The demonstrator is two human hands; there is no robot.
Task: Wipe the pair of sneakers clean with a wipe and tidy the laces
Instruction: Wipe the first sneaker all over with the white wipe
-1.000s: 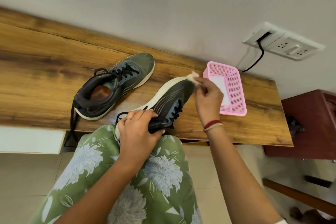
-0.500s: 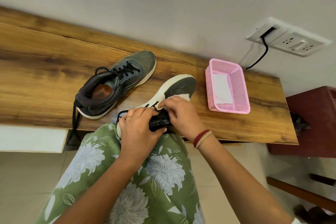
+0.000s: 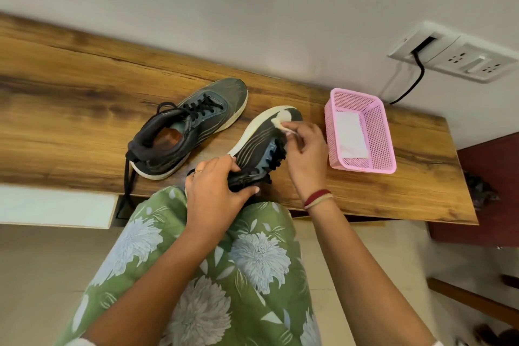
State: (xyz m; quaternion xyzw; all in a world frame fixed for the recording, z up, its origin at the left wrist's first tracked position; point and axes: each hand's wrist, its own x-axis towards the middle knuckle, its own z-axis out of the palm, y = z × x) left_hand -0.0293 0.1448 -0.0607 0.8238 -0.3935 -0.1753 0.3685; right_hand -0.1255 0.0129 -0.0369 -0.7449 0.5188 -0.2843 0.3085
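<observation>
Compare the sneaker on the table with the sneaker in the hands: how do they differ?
The table sneaker stands on its sole, untouched; the held sneaker is tilted on its side, its heel in the left hand. The right hand presses a wipe on the held sneaker's toe; none touches the table sneaker. Both are dark with black laces and pale soles.

two sneakers (image 3: 191,126) (image 3: 257,146), two wipes (image 3: 282,118) (image 3: 351,135), one basket (image 3: 362,168)
</observation>
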